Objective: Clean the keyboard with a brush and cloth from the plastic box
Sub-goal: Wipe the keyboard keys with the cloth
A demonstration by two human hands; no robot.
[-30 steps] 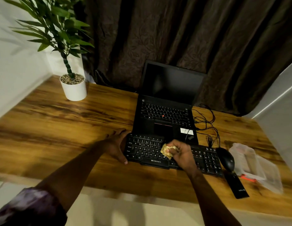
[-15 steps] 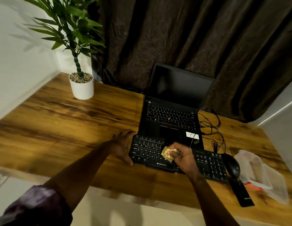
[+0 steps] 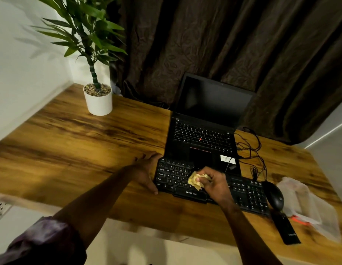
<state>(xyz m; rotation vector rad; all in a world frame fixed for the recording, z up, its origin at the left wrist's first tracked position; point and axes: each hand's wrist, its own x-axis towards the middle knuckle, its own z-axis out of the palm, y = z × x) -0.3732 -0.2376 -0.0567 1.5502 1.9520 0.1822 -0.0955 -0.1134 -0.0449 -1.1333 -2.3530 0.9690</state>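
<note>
Your right hand point(image 3: 214, 183) is gripping a crumpled yellow cloth point(image 3: 194, 180) and pressing it onto the middle keys of the black keyboard point(image 3: 172, 175), which is lying on the wooden desk point(image 3: 80, 150) just in front of the open laptop point(image 3: 202, 138). Your left hand point(image 3: 147, 171), fingers relaxed and uncurled, is resting against the keyboard's left end. The clear plastic box point(image 3: 298, 194) is sitting at the desk's right, beside the mouse point(image 3: 275, 196).

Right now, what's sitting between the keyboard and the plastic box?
A black mouse lies between the right end of the keyboard and the plastic box, as the head view shows.
</note>
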